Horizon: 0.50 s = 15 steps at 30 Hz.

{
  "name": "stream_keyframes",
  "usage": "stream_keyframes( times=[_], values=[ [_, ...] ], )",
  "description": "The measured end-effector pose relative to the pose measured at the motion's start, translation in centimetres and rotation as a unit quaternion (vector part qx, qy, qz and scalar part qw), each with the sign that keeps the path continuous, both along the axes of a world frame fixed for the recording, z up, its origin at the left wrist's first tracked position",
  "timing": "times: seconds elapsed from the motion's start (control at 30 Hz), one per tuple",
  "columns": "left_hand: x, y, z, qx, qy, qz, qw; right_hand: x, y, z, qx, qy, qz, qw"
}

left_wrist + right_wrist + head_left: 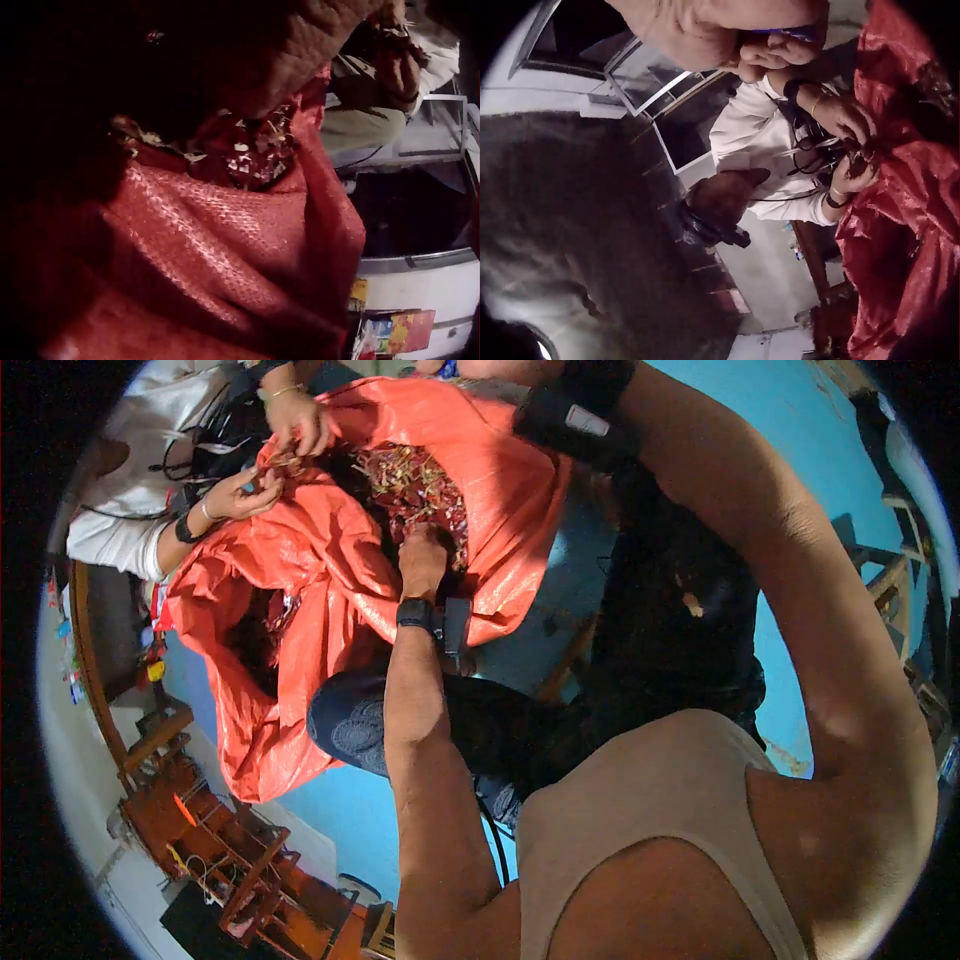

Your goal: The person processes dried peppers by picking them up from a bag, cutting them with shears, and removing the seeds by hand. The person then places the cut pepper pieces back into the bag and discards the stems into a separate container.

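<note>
Your left hand (pixel 424 563) reaches into a red, straw-flecked heap (pixel 405 482) inside an orange sack (pixel 508 495), its fingers too shadowed to judge their grip. Your right hand (pixel 720 31) curls around a purple-blue object (pixel 793 33).

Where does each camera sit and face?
Head: on the head, facing forward and down at the open sack; left hand, arms, vest, legs show.
Left wrist: on that wrist, facing a sack's rim; dark left hand above.
Right wrist: on that wrist, facing the other person; right hand at top.
Head and right wrist share that person's hands.
</note>
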State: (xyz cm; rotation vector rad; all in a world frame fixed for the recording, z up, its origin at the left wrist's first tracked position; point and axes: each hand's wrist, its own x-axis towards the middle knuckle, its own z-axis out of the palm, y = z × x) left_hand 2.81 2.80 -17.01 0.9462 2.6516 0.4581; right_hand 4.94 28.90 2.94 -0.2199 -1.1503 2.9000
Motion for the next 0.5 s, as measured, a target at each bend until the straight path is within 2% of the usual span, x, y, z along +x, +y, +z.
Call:
stream_keyframes(
  times=[0.03,0.07,0.13,0.17,0.2,0.27,0.37,0.4,0.43,0.5],
  values=[
    [0.1,0.3,-0.8,0.009,-0.046,0.076,0.996,0.9,-0.5,0.9,0.074,0.001,-0.007,0.997],
    [0.0,0.5,-1.6,0.012,-0.050,0.070,0.996,1.5,-1.0,1.5,0.148,0.002,-0.012,0.989],
    [-1.3,-0.5,-4.3,0.107,0.004,0.033,0.994,2.0,-1.5,2.0,0.159,-0.019,-0.038,0.986],
    [-2.5,-1.2,-6.8,0.135,-0.012,0.012,0.991,2.3,-1.6,2.2,0.168,-0.033,-0.035,0.985],
    [-2.2,-0.9,-5.7,0.134,-0.011,0.012,0.991,2.3,-1.7,2.3,0.179,-0.045,-0.031,0.982],
    [-0.7,-0.1,-2.2,0.051,0.027,0.012,0.998,2.1,-1.8,1.9,0.177,-0.040,-0.028,0.983],
    [-0.7,-0.5,-2.2,0.082,0.036,0.012,0.996,2.0,-2.0,1.8,0.208,-0.005,-0.008,0.978],
    [-0.5,-0.4,-1.7,0.081,0.037,0.011,0.996,2.5,-2.4,2.1,0.257,0.005,-0.025,0.966],
    [0.0,-0.2,-0.7,0.141,0.033,0.054,0.988,2.9,-2.8,2.3,0.306,0.016,-0.042,0.951],
    [0.3,0.1,1.6,0.240,0.032,0.109,0.964,4.1,-3.2,2.5,0.296,0.042,-0.035,0.954]
  ],
)
